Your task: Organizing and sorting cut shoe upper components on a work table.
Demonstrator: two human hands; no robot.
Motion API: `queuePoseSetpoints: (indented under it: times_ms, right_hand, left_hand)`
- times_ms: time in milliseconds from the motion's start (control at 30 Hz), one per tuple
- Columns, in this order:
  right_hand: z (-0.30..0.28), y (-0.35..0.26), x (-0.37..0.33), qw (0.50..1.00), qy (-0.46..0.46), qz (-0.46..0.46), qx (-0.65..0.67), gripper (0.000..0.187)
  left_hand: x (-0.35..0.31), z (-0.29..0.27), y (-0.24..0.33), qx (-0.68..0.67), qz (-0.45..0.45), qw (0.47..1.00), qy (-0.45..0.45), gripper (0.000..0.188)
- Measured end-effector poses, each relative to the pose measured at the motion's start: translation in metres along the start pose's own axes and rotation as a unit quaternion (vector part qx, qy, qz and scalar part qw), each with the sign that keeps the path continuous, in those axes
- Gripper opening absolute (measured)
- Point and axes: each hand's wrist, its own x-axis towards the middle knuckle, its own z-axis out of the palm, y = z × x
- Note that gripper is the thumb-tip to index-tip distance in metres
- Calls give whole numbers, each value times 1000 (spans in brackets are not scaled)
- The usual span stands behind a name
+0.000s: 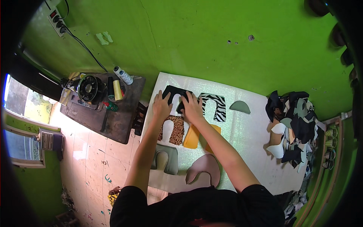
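Note:
A black U-shaped cut piece (174,90) lies near the far left part of the white table. My left hand (162,107) rests on its left leg, fingertips touching it. My right hand (192,108) lies over its right leg with the fingers spread, hiding part of it. Just right of that hand is a zebra-striped U-shaped piece (220,109). Nearer me are a leopard-print U-shaped piece (177,136) and yellow pieces (191,137), partly covered by my right forearm. A grey-green U-shaped piece (172,160) and a mauve curved piece (206,164) lie closest to my body.
A grey-green half-round piece (240,107) sits on the white table (249,140). Mixed scraps (295,128) are heaped at its right end. On the left, a dark table (121,126) bears a sewing machine (88,88) and thread cones (123,75). A green wall (196,41) stands behind.

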Motion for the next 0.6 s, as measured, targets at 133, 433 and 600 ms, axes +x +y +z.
queuePoseSetpoints:
  times_ms: [133,433,600]
  right_hand:
    - [8,1,-12,996,-84,-27,-6,64]
    - [0,9,-18,995,-92,-32,-6,63]
    - [-28,10,-59,998,-24,-48,13,61]
  left_hand:
    - [-8,16,-12,2,21,1000,-11,60]
    - [-7,20,-7,33,-8,998,-47,63]
    - [-5,6,-5,-73,-51,994,-57,57]
